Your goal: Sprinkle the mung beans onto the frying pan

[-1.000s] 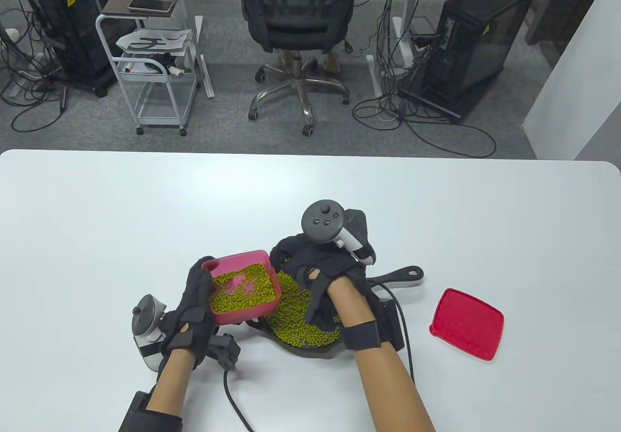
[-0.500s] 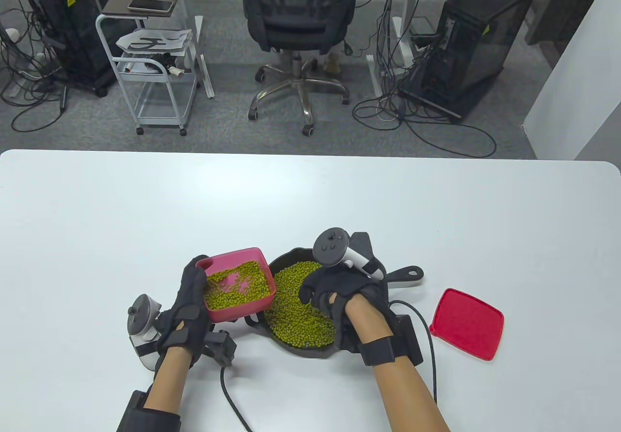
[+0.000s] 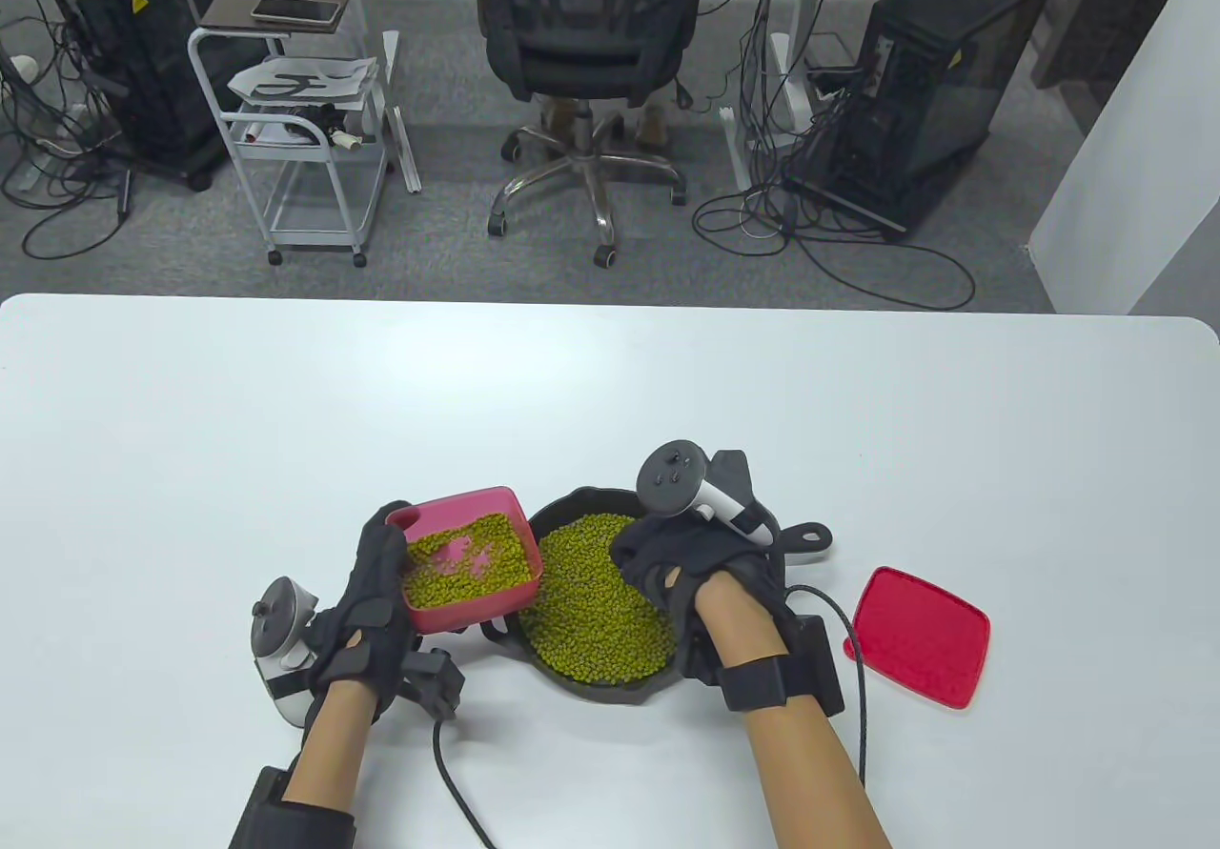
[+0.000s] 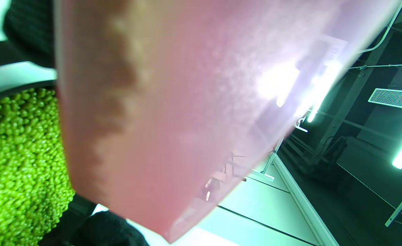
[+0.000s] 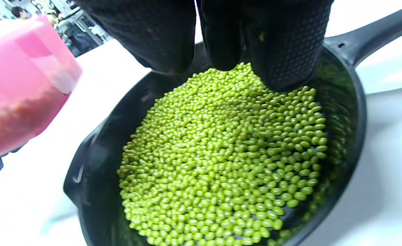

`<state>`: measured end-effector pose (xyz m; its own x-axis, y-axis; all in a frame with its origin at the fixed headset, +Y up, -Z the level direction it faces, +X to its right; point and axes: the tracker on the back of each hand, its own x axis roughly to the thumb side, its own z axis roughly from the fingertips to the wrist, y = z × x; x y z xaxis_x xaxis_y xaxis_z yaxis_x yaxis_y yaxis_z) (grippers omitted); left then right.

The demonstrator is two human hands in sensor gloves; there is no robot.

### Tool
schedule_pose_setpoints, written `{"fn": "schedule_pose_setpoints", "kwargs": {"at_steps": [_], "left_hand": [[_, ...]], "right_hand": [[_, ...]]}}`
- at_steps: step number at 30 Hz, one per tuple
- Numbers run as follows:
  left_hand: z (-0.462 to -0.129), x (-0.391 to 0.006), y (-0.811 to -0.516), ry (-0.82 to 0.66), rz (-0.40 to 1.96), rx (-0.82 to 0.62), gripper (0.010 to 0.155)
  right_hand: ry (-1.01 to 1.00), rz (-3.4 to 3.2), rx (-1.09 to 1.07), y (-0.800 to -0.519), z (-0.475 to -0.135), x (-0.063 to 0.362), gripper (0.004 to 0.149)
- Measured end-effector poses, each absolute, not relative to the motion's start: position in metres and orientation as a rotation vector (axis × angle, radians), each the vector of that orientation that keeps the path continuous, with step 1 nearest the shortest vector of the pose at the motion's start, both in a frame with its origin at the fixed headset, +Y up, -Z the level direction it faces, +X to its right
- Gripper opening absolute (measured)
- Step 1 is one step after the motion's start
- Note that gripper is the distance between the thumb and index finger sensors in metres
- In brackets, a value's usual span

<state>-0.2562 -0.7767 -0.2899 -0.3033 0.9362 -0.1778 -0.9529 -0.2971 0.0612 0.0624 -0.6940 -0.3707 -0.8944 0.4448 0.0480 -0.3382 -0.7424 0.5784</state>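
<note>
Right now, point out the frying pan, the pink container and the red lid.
frying pan [image 3: 806, 535]: table view, on its black handle.
pink container [image 3: 464, 506]: table view, on its far inner wall, above the beans.
red lid [image 3: 920, 636]: table view, middle of its flat top.

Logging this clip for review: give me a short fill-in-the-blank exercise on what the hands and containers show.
The left hand holds a pink ____ of mung beans.
The black frying pan is filled with green ____.
The red lid lies to the pan's ____.
The right hand hovers over the ____.

Missing words: container; mung beans; right; frying pan
</note>
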Motion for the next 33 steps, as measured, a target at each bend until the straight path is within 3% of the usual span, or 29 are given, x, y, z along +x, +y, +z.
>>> {"fn": "schedule_pose_setpoints", "kwargs": {"at_steps": [9, 20, 24, 33], "left_hand": [[-0.290, -0.257, -0.776, 0.174, 1.876, -0.128, 0.068], [-0.290, -0.257, -0.775, 0.157, 1.879, -0.131, 0.068], [-0.290, -0.256, -0.774, 0.143, 1.878, -0.131, 0.068], [-0.286, -0.251, -0.769, 0.101, 1.869, -0.138, 0.068]], "right_hand": [[0.925, 2.425, 0.322, -0.698, -0.373, 0.057, 0.072], [0.870, 2.395, 0.308, -0.684, -0.370, 0.073, 0.064], [0.715, 2.425, 0.321, -0.668, -0.367, 0.102, 0.056], [0.498, 2.531, 0.123, -0.653, -0.355, 0.191, 0.056]]}}
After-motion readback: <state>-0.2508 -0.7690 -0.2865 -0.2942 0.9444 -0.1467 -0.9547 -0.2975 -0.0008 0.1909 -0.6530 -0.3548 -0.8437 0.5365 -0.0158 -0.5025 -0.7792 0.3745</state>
